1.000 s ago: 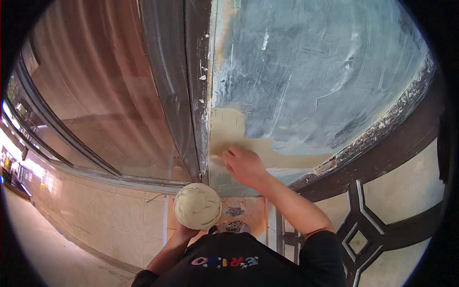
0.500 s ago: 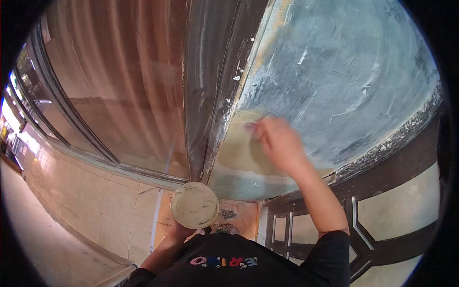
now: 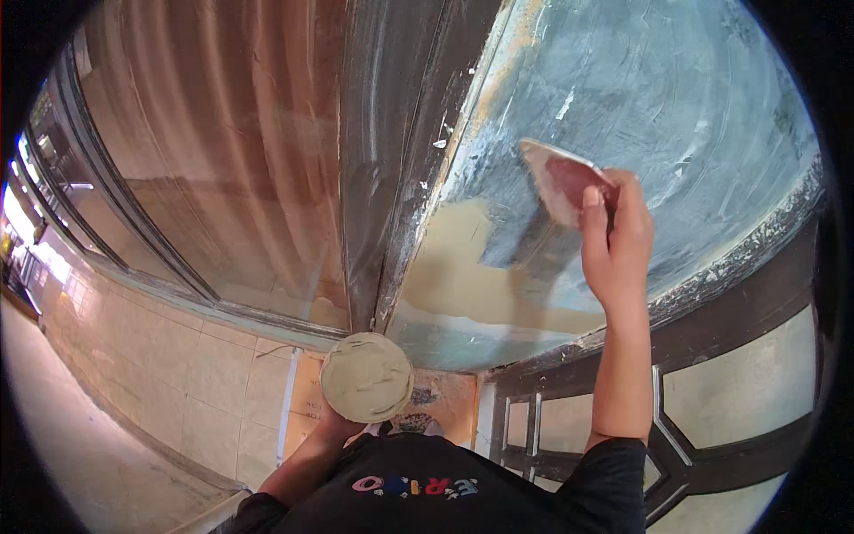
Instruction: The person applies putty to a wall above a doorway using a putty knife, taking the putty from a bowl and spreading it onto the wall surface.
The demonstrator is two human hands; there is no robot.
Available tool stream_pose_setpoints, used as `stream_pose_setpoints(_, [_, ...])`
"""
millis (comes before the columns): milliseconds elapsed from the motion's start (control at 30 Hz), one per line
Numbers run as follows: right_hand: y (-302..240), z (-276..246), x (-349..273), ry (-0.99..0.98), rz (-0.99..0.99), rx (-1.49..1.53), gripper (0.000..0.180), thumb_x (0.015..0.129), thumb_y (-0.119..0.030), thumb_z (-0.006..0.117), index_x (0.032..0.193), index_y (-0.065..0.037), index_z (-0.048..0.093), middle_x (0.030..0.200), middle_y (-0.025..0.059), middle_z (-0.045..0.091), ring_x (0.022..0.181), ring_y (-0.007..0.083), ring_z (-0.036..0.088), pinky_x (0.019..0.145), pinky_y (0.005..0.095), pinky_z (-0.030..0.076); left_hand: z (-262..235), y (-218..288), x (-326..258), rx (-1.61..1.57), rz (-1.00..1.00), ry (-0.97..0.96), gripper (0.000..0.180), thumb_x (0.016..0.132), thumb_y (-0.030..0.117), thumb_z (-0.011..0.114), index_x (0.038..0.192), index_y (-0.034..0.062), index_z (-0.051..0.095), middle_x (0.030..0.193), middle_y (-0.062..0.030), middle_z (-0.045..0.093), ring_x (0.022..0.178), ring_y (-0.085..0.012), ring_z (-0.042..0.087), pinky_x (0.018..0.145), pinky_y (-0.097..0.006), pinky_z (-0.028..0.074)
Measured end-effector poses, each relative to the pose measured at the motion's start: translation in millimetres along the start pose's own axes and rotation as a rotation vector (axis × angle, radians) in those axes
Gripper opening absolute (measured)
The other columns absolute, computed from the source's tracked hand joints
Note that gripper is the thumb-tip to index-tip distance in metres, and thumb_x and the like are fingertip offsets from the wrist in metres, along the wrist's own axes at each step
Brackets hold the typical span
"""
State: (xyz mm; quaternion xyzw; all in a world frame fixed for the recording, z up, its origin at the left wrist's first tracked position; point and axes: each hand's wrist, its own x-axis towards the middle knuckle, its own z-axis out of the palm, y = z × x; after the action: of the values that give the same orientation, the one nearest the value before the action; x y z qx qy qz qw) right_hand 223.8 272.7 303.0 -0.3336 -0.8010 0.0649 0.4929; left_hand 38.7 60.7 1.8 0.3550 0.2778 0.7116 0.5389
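Observation:
My right hand (image 3: 618, 240) grips a reddish putty spreader (image 3: 564, 178) with a pale, smeared blade, its thumb pressed on the near face. The spreader is tilted in front of the blue-grey wall (image 3: 614, 107); whether its edge touches the wall I cannot tell. Below and left of it, a patch of wet beige putty (image 3: 454, 267) covers the wall's lower corner. My left hand (image 3: 336, 427) holds up a round holder of beige putty (image 3: 367, 377) at waist height, close to my shirt. The putty's top is ridged, and it hides most of the left fingers.
A dark wooden post (image 3: 382, 160) borders the wall on the left, beside a framed glass pane (image 3: 231, 160) with brown curtains behind. At lower right stands a dark panelled door (image 3: 712, 356). Orange sheeting (image 3: 454, 400) and beige tiles (image 3: 205, 365) lie on the floor.
My right hand has swung up and right, away from the putty patch, bringing the spreader into plain sight. The beige patch now shows a stepped upper edge. My left hand has barely moved.

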Motion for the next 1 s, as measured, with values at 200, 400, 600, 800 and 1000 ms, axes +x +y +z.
stream_pose_setpoints(200, [36,29,-42,-0.634,-0.365,-0.458,0.023,0.077,-0.003,0.057,0.100,-0.004,0.054,0.086,0.0117,0.059,0.086,0.0322,0.057,0.070,0.0408,0.047,0,-4,7,0.288,0.104,-0.115,0.068,0.089,0.020,0.060,0.143,0.0105,0.021,0.142,-0.0110,0.035,0.129,-0.0243,0.039,0.107,-0.043,0.035])
stream_pose_setpoints(400, [26,-1,-24,-0.099,-0.197,-0.309,0.013,0.079,-0.004,0.056,0.092,-0.007,0.056,0.081,0.0113,0.058,0.077,0.0328,0.057,0.067,0.0447,0.048,-8,-22,-4,-0.301,-0.174,0.114,0.071,0.086,0.025,0.064,0.142,0.0095,0.025,0.139,-0.0123,0.041,0.127,-0.0241,0.042,0.106,-0.042,0.035])
stream_pose_setpoints(600, [47,63,-73,-0.660,-0.375,-0.348,0.022,0.076,-0.009,0.060,0.098,-0.008,0.055,0.085,0.0087,0.059,0.083,0.0281,0.059,0.066,0.0385,0.050,15,7,13,0.247,-0.052,-0.064,0.063,0.091,0.038,0.051,0.142,0.0102,0.028,0.138,-0.0120,0.042,0.128,-0.0249,0.042,0.106,-0.043,0.036])
stream_pose_setpoints(800, [17,54,-24,-0.490,-0.396,-0.321,0.021,0.079,-0.007,0.059,0.100,-0.008,0.056,0.085,0.0102,0.061,0.081,0.0294,0.060,0.065,0.0380,0.050,0,-15,5,0.084,-0.091,-0.005,0.061,0.096,0.050,0.034,0.141,0.0099,0.030,0.139,-0.0133,0.041,0.127,-0.0292,0.042,0.104,-0.049,0.038])
stream_pose_setpoints(1000, [0,35,-54,-0.290,-0.233,-0.058,0.012,0.088,-0.012,0.054,0.094,-0.003,0.055,0.084,0.0167,0.061,0.076,0.0365,0.059,0.065,0.0422,0.046,13,2,7,-0.097,-0.086,0.040,0.070,0.094,0.061,0.022,0.142,0.0100,0.029,0.141,-0.0138,0.039,0.127,-0.0307,0.043,0.105,-0.050,0.036])
